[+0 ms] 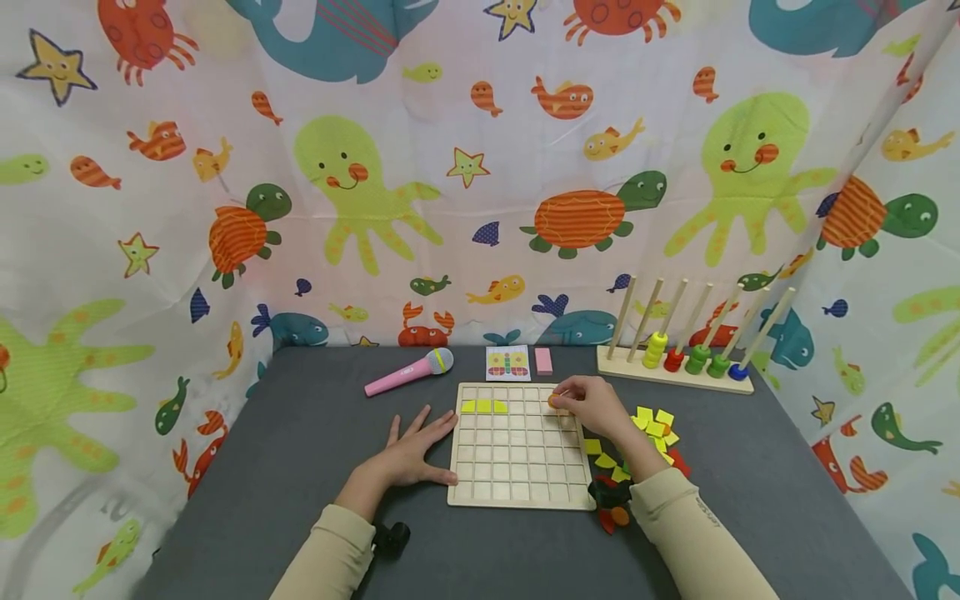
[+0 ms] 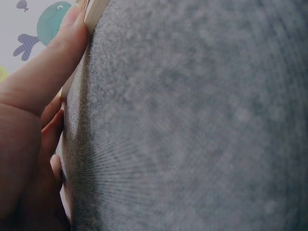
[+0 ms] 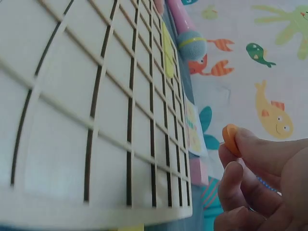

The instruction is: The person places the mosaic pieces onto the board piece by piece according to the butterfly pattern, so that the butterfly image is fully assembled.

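A wooden grid board (image 1: 517,454) lies on the dark table, with several yellow pieces (image 1: 483,407) in a row near its upper left corner. My left hand (image 1: 411,454) rests spread at the board's left edge; in the left wrist view its thumb (image 2: 53,62) touches the wooden rim. Over the board's upper right corner, my right hand (image 1: 592,404) pinches a small orange piece (image 3: 231,139) between thumb and forefinger. A pattern card (image 1: 507,364) with a coloured figure stands just behind the board.
Right of the board lie loose yellow pieces (image 1: 656,429), with red, green and orange ones partly under the right forearm. Behind are a pink toy microphone (image 1: 408,373), a pink block (image 1: 543,361) and a peg stand (image 1: 675,371) with coloured rings. A patterned curtain (image 1: 465,250) hangs behind.
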`<state>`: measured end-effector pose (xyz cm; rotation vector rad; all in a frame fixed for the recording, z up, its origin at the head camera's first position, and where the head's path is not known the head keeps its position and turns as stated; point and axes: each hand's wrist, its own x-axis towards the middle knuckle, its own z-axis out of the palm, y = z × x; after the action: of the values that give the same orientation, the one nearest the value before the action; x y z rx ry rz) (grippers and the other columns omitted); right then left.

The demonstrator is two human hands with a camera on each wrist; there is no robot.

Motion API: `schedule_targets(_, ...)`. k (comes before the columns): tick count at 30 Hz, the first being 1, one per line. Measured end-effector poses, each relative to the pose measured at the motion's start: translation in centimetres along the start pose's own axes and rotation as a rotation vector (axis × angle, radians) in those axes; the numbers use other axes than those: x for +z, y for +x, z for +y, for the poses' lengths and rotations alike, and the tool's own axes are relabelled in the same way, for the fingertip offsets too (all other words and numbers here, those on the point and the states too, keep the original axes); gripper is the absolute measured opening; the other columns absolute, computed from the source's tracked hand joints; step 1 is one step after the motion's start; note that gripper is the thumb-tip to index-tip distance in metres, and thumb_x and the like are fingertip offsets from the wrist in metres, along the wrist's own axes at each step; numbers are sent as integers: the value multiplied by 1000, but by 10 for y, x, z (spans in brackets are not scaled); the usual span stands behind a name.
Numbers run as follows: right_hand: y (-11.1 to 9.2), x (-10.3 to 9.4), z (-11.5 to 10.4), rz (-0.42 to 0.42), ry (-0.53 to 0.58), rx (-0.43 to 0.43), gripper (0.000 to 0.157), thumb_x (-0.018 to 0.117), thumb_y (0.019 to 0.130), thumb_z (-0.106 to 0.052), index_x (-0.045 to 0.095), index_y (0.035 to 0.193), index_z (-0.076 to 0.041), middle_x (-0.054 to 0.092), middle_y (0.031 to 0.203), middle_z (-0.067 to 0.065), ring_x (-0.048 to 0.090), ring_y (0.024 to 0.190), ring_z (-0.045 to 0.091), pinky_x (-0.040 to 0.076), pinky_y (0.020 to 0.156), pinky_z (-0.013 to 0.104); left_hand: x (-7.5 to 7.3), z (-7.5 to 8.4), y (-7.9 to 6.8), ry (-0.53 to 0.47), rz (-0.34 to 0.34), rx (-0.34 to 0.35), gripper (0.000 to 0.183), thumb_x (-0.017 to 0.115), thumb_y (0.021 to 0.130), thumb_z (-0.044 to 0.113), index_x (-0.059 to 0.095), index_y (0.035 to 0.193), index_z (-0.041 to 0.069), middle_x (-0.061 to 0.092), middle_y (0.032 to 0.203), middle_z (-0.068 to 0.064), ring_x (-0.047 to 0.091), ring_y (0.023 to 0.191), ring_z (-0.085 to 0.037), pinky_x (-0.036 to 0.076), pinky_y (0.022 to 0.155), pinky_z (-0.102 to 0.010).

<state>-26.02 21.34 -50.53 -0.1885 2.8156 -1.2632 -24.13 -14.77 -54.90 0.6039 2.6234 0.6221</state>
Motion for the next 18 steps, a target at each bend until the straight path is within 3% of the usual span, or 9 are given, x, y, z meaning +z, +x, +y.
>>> schedule_targets(6,9,11,-8,-27,45,-8,18,74,93,-27,76,101,-11,72,88,9,59,73,19,46,61,31,1,-1,0,16,2,-11,112,76,72,71,20,162,34,16,170,10,-5,158,-30,-17,116,-68)
schedule_targets(13,20,28,-15,-43,23,34,16,74,94,-26,76,102,-12,70,87,3,61,76,18,48,64,30,2,-1,1,22,5,-11,112,75,72,73,20,162,37,16,169,12,-6,158,-29,-17,116,-68)
schedule_targets(18,29,43,-14,-21,40,70,13,76,92,-23,74,94,-11,70,83,4,60,72,18,49,60,29,2,0,0,15,9,-8,112,75,71,73,20,162,36,16,169,12,-6,158,-29,-17,116,-68)
